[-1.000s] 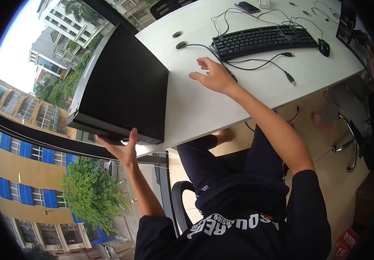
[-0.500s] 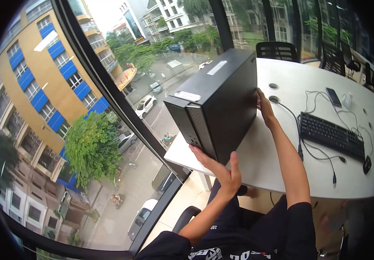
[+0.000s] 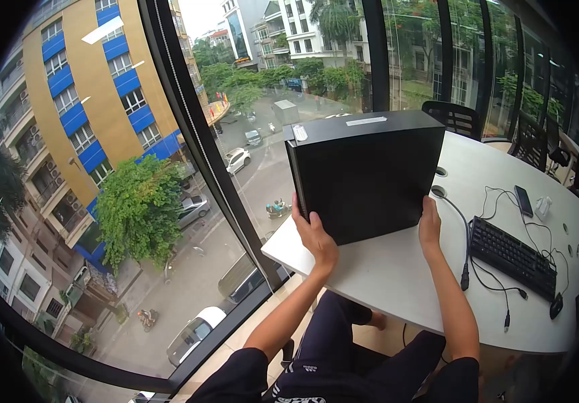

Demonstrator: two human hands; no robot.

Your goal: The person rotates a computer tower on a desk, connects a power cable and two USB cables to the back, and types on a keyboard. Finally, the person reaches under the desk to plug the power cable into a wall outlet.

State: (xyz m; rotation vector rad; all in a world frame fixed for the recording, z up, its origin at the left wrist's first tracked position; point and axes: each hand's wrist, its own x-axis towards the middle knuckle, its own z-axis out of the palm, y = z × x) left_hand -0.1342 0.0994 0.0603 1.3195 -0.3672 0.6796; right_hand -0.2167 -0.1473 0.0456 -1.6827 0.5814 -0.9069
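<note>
On the white table (image 3: 390, 277), a black keyboard (image 3: 512, 258) lies at an angle, a black mouse (image 3: 557, 306) just beside its near end. A dark phone (image 3: 523, 201) lies beyond the keyboard. A mesh-backed chair (image 3: 455, 120) stands behind the table. Outside the window: a leafy tree (image 3: 143, 209) and a tan building (image 3: 91, 75).

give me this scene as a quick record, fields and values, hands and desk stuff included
main object: black computer tower, upright, pale strip label on top
left hand: on the tower's left edge as seen
right hand: on the tower's right edge as seen
surface: white table
right of tower: keyboard, mouse, phone, loose cable ends
beyond table: black chairs
outside window: street, tree, vehicles
unclear: whether the tower's base fully rests
</note>
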